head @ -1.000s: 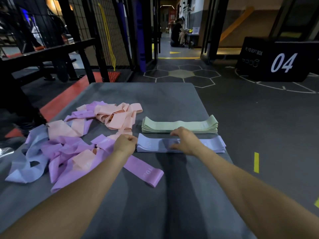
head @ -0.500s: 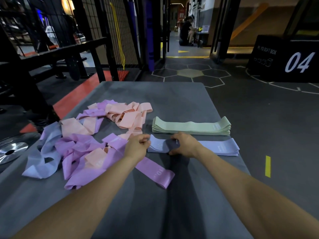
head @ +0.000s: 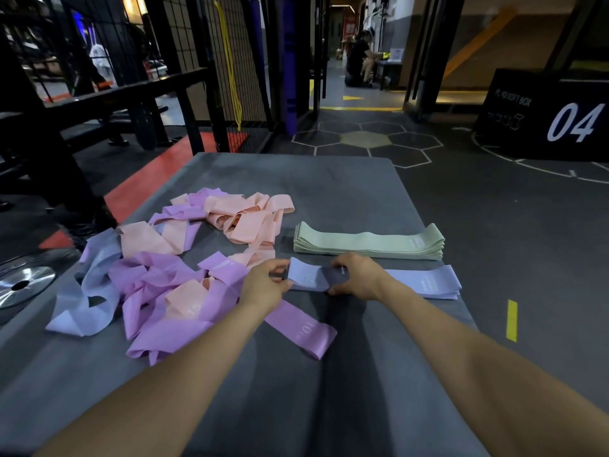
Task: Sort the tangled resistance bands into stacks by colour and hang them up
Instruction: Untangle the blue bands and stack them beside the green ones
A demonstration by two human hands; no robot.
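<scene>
A flat stack of blue-lilac bands (head: 425, 282) lies on the grey table (head: 329, 186), with a neat green stack (head: 369, 242) just behind it. My left hand (head: 263, 285) pinches the left end of the blue stack. My right hand (head: 357, 275) grips the same stack near its middle, fingers curled over it. To the left sits a tangled heap of purple (head: 158, 282), pink (head: 247, 219) and blue (head: 89, 291) bands. One purple band (head: 303, 331) trails out under my left wrist.
A metal weight plate (head: 23, 285) lies by the table's left edge. Black racks and a mesh cage (head: 204, 61) stand behind, with a yellow band hanging on the mesh. A black box marked 04 (head: 553, 117) sits far right. A person crouches in the far doorway.
My left hand has moved right from the purple band onto the left end of the blue stack. The right hand has slid slightly left along it. The camera has tilted up a little.
</scene>
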